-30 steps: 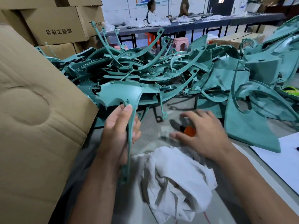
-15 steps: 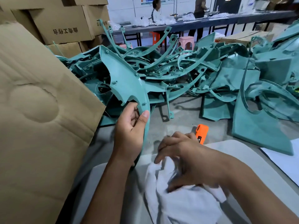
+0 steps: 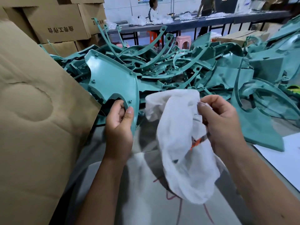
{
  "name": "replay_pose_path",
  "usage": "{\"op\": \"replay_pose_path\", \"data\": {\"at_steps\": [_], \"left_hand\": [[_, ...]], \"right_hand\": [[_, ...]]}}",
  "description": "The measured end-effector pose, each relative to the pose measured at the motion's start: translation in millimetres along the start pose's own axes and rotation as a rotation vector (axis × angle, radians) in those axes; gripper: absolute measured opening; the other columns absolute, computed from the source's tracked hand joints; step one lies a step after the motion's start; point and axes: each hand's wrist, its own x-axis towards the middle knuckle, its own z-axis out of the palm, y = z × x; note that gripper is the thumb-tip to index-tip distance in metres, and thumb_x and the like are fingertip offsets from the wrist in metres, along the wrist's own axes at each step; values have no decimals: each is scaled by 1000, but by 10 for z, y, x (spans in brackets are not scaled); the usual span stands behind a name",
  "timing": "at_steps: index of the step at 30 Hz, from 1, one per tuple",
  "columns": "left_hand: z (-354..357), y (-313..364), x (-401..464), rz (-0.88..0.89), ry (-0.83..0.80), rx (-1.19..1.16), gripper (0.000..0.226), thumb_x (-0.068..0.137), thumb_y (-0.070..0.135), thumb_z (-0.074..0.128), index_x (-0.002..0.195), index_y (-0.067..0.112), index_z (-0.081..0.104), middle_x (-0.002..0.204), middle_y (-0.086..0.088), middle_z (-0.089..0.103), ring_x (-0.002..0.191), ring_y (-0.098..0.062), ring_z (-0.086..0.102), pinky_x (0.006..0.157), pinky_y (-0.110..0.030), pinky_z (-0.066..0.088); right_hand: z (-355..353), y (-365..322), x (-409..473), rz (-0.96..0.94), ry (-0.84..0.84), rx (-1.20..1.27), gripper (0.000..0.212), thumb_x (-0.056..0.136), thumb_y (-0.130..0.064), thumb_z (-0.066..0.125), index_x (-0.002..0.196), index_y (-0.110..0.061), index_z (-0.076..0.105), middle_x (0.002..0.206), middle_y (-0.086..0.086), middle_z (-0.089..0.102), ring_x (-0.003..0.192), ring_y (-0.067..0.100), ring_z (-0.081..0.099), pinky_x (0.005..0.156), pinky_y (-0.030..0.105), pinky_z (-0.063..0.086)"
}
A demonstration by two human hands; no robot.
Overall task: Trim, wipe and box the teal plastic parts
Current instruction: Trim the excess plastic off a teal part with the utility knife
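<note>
Rag [image 3: 181,143] now lifted off the surface [image 3: 146,200], up beside the part [image 3: 112,78]. Right hand [image 3: 222,125] grip pinching rag, left hand [image 3: 119,125] grip still grasping part, above the surface.

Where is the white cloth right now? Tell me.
In the head view the white cloth hangs right of centre, pinched at its top by the right hand, beside the teal part that the left hand holds.
</note>
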Motion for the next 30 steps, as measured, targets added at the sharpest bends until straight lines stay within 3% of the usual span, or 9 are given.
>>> {"op": "replay_pose_path", "data": {"at_steps": [3,5,9,11,15,18,22,25,30], "left_hand": [[-6,0,0,-24,13,7,13,96,28,52,99,17,58,84,-7,49,77,-18,44,70,-35,39],[10,-1,-6,-20,-6,-1,9,98,24,50,93,20,55,76,2,49,68,-13,43,62,-27,37],[-9,-30,21,-77,-96,-108,24,100,27,51,82,14,43,62,6,36,50,-10,26,44,-19,26],[-37,-45,23,-35,-120,-22,25,97,40,60,88,18,52,64,13,44,52,-9,36,49,-24,32],[-34,-81,-5,47,-70,133,26,94,47,66,96,21,60,88,2,69,83,-21,66,77,-45,55],[-36,-103,-9,36,-35,159,24,95,49,63,87,28,56,75,7,61,66,-19,56,63,-44,46],[-54,-60,13,12,13,35,26,99,42,56,88,18,53,63,9,40,53,-14,32,53,-34,29],[-35,8,41,-38,48,-147,48,100,38,44,102,-10,44,63,-3,30,48,-12,24,42,-21,24],[-39,59,21,-64,33,-194,27,101,21,46,84,3,38,71,-10,29,53,-15,23,42,-20,24]], "right_hand": [[-44,33,6,82,-68,-222,16,99,-5,64,89,-16,69,66,-6,67,52,8,57,47,25,46],[-77,31,2,66,-327,-410,16,103,-15,64,94,-18,77,83,1,76,67,15,71,56,26,56],[-72,-76,-54,150,-755,-46,21,105,-16,58,110,-6,76,88,15,77,82,33,77,68,34,63],[-125,-35,-1,-13,-615,-234,22,101,-3,59,107,-14,77,90,9,79,84,26,77,72,37,65],[-241,15,157,-201,-579,-1288,59,84,8,58,90,-51,65,103,-27,63,107,18,54,96,41,45],[-314,9,163,-110,-667,-1327,53,86,-8,64,87,-61,63,116,-39,55,115,14,39,97,41,27],[-366,-6,152,-90,-740,-1292,32,89,-32,74,98,-63,67,122,-32,54,112,15,41,99,43,32],[-413,29,239,-109,-493,-1445,29,84,-39,80,112,-45,75,103,-13,60,108,27,52,95,44,46],[-364,82,248,-192,-69,-1547,39,86,-48,79,122,-35,73,111,-2,60,114,30,44,96,43,43]]}}
